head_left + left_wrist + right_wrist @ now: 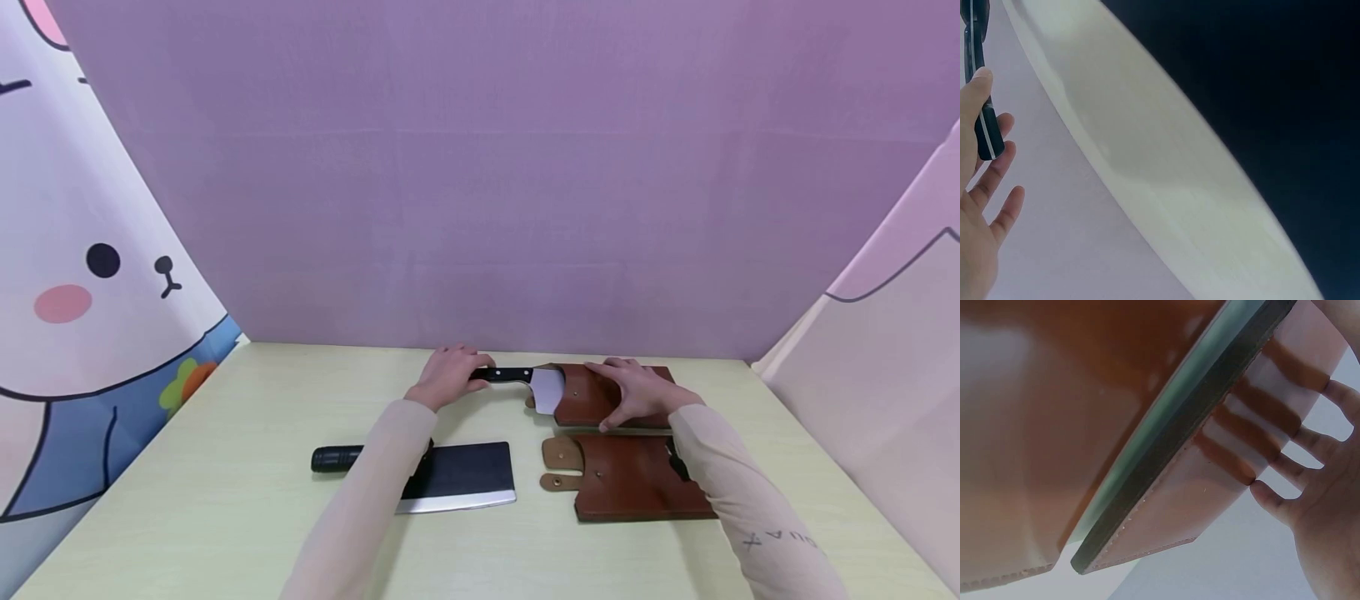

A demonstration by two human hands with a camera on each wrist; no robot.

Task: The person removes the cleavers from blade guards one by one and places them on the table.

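Observation:
In the head view my left hand (450, 375) pinches the butt end of a black riveted handle (988, 128) between thumb and fingers. That handle belongs to a cleaver (549, 390), whose pale blade is partly inside a brown leather sheath (588, 396), the rest hidden by the leather. My right hand (637, 390) spreads over this sheath, thumb near its front edge and fingers toward its back edge. In the right wrist view, the outstretched fingertips (1266, 490) touch the glossy leather.
Nearer on the pale table (225, 467) lies a second cleaver (468, 471) with a dark blade, its middle crossed by the left forearm. A second brown sheath (637, 483) with loose strap tabs lies beside it, partly under the right forearm. A purple backdrop (487, 208) stands behind.

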